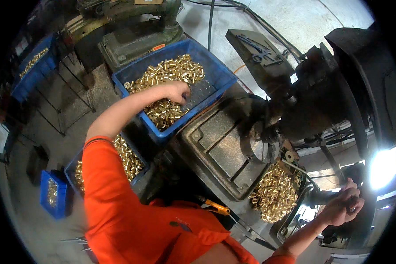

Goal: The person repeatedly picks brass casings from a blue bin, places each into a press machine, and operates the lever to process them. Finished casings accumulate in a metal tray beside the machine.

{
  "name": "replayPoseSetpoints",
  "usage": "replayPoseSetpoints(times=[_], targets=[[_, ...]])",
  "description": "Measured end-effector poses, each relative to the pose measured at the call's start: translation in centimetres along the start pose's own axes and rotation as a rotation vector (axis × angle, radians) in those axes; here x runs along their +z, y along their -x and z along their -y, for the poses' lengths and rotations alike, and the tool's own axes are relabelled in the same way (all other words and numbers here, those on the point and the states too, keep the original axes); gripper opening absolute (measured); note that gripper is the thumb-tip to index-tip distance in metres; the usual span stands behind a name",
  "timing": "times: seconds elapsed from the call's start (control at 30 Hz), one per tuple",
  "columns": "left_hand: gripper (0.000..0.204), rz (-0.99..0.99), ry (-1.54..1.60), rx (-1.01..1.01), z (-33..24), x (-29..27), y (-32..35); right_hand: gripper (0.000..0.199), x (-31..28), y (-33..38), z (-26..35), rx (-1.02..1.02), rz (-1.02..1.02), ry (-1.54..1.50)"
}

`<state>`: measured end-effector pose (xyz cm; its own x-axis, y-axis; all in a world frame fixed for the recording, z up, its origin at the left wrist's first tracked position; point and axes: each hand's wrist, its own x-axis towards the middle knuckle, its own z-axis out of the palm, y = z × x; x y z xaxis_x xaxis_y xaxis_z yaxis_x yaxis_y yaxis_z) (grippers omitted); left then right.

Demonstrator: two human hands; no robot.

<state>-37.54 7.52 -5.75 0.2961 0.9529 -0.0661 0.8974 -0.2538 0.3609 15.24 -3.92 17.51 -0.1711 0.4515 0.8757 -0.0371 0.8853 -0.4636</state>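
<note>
My left hand [179, 91] reaches into a blue plastic bin [224, 79] that holds a heap of small brass fittings [176, 68]. Its fingers are curled together low over the bin floor, beside the heap. What they hold, if anything, is hidden. On the far right, my right hand [344, 203] is closed at the end of a feed lever [331, 160] on a dark drill press [314, 101]. Under the press head, a round chuck-like fixture [262, 147] sits over the greasy slotted machine table [220, 145].
More brass fittings [275, 193] are piled beside the machine table. A second bin of fittings [130, 160] stands below my left arm, and a small blue bin [53, 196] is on the floor. An orange-handled tool [218, 207] lies near my body. Scissors [262, 56] rest on a dark ledge.
</note>
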Motion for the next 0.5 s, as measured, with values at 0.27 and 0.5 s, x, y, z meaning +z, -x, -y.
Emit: replayPoseSetpoints(times=[0.27, 0.5], targets=[[0.025, 0.194, -0.269, -0.077, -1.4, 2.8, 1.0, 0.016, 0.3, -0.1, -0.4, -0.1, 0.039, 0.098], [0.033, 0.301, -0.24, -0.192, -2.8, 1.6, -0.5, 0.025, 0.7, 0.2, -0.7, -0.079, 0.011, 0.082]])
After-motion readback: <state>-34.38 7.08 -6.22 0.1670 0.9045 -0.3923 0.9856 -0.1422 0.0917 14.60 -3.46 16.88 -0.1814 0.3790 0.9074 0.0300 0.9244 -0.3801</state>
